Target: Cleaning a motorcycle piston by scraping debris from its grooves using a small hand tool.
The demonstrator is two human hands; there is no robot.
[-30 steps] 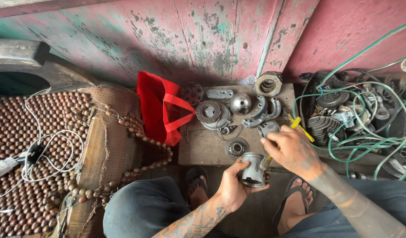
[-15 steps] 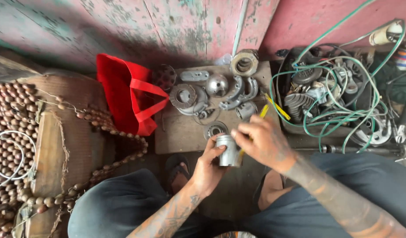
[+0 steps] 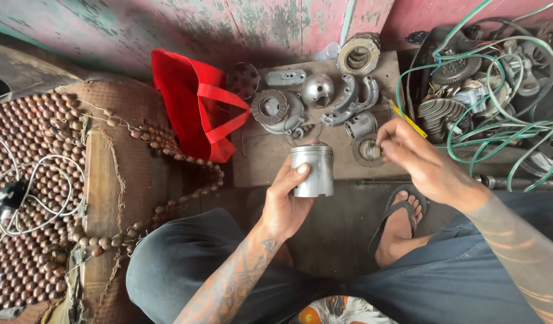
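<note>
So, the left hand is raised palm-in over the lap, tattooed forearm angled up from below, and its grip is wrapped snugly round a dull grey metal cylinder shaped like a piston, thumb laid along the near side. That cylinder is held upright, just in front of the wooden worktop, with a flat top, ring grooves near the crown and a smooth scuffed skirt. The right hand is stretched forward over the worktop's edge, fingers pinched together; a thin yellow-handled tool is seen poking out beyond them, though whether it is actually gripped cannot be told. A round grey bearing-like part lies just beside those fingertips. Further back, a red fabric bag and a tangle of green wire are seen.
</note>
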